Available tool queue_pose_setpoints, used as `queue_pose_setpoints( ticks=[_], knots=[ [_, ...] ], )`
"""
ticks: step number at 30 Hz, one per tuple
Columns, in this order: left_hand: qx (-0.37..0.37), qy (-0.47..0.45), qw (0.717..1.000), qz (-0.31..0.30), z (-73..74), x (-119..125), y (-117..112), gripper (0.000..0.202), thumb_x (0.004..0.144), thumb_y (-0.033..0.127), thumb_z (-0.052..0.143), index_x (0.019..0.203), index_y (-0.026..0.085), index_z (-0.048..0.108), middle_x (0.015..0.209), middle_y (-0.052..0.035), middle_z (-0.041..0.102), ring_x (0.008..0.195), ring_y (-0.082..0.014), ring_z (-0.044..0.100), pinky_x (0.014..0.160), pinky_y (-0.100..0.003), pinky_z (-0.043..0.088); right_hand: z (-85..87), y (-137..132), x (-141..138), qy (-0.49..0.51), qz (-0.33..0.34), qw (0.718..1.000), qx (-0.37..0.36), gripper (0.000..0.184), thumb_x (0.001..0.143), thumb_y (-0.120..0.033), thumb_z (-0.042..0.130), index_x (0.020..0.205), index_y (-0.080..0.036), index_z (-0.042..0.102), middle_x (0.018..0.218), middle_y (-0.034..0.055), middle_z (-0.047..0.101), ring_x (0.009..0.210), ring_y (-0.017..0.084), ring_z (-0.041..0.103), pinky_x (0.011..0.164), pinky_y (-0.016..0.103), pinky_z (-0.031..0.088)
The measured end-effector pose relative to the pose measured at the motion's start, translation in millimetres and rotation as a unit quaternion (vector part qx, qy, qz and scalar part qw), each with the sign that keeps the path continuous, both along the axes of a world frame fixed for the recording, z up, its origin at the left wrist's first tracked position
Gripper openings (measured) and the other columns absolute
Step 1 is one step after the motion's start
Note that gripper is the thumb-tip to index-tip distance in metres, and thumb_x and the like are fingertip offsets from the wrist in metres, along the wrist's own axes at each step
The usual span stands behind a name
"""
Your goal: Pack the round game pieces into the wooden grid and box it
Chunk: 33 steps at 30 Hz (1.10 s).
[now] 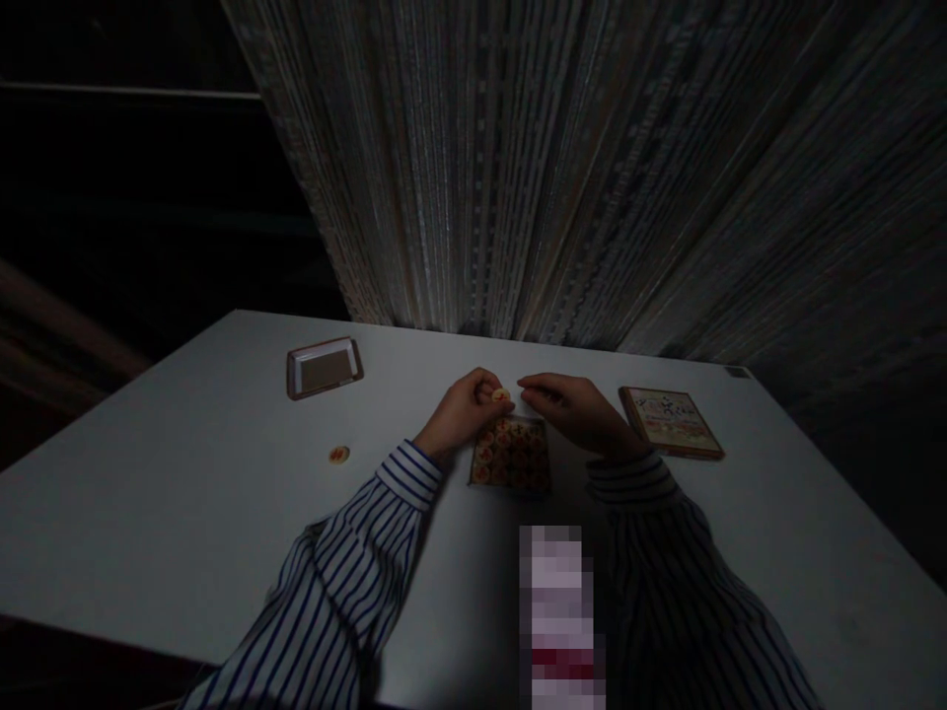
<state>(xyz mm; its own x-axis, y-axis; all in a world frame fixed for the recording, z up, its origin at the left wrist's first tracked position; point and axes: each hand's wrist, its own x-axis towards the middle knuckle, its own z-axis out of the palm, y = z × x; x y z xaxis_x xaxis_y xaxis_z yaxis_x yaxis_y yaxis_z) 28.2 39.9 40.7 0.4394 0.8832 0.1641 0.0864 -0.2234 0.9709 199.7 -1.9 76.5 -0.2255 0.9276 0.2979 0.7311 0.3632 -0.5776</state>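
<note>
My left hand [460,412] is closed in a pinch, holding a round pale xiangqi piece [501,395] with a red mark between thumb and fingers. Opposite it is my right hand [578,406], its fingers stretched toward the held piece but apart from it; I see nothing in them. Below both hands lies a small square box [548,465] with several xiangqi pieces [510,456] set in rows, its far edge partly covered by the hands. Another loose xiangqi piece [338,455] rests on the table to the left.
On the white table [222,503], a shallow rectangular tray or lid [294,378] lies at the back left. A flat box with a printed cover [672,422] lies right of my right hand. Behind the table hangs a striped curtain [503,177]. The room is dim.
</note>
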Motion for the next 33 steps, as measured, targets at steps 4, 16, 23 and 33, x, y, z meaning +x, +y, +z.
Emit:
queue_pose_setpoints(
  ticks=[4,16,23,33],
  knots=[
    [-0.01,-0.011,1.0,-0.008,4.8,4.9,4.8,0.025,0.062,0.025,0.068,0.076,0.016,0.049,0.062,0.0055,0.053,0.053,-0.007,0.049,0.051,-0.019,0.039,8.1,-0.4,4.2,-0.008,-0.012,1.0,0.009,0.026,0.081,-0.026,0.049,0.099,-0.016,0.065,0.096,0.0059,0.068,0.083,0.016,0.062,0.072,0.025,0.047],
    [-0.022,-0.015,1.0,-0.017,-0.9,2.7,17.8,0.024,0.064,0.025,0.068,0.078,0.015,0.051,0.064,0.0037,0.056,0.056,-0.0076,0.053,0.052,-0.019,0.042,-2.5,14.6,2.6,-0.016,0.028,0.998,0.045,0.023,0.081,-0.024,0.049,0.097,-0.018,0.065,0.092,0.0053,0.069,0.078,0.015,0.062,0.071,0.027,0.047],
    [-0.05,0.0,0.999,-0.016,-0.2,2.6,18.2,0.017,0.07,0.027,0.064,0.076,0.014,0.056,0.066,-0.0003,0.062,0.061,-0.0106,0.059,0.057,-0.022,0.045,-11.3,17.3,5.1,-0.04,0.033,0.998,0.048,0.024,0.082,-0.022,0.048,0.099,-0.017,0.064,0.095,0.007,0.068,0.081,0.016,0.062,0.07,0.027,0.048],
    [-0.1,-0.014,0.993,-0.053,0.8,3.1,17.8,0.01,0.077,0.021,0.055,0.082,0.013,0.06,0.074,-0.0046,0.068,0.071,-0.0141,0.064,0.068,-0.028,0.05,-15.7,17.4,6.1,-0.057,0.074,0.995,0.039,0.024,0.083,-0.024,0.048,0.1,-0.017,0.062,0.094,0.0067,0.067,0.082,0.015,0.061,0.071,0.026,0.045]
  ],
)
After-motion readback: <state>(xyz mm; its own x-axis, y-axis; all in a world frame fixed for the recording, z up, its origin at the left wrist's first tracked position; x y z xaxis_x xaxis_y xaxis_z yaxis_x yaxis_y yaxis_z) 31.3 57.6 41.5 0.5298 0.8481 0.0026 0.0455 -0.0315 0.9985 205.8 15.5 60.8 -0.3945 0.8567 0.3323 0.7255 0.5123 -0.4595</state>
